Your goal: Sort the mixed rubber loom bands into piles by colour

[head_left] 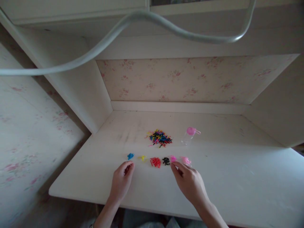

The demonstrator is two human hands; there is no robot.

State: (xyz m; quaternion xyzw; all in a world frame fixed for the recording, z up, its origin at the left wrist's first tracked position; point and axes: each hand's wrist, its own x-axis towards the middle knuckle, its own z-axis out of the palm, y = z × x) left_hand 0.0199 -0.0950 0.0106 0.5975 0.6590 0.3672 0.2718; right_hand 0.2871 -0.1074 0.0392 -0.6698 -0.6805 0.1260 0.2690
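A mixed heap of small coloured rubber bands (160, 138) lies mid-desk. Nearer to me runs a row of single-colour piles: blue bands (130, 156), yellow bands (142, 158), red bands (155, 162), black bands (166, 161), magenta bands (173, 158) and pale pink bands (186, 160). My left hand (123, 177) is just in front of the blue pile, its thumb and fingertips pinched together. Beside the black and magenta piles is my right hand (188, 180), also in a pinch. Whatever either pinch holds is too small to make out.
A clear bottle (187, 138) with a pink lid (191, 131) stands behind the row, right of the heap. The white desk (237, 177) has side panels and a low back ledge (178, 107). A thick pale cable (99, 47) hangs across the top of the view.
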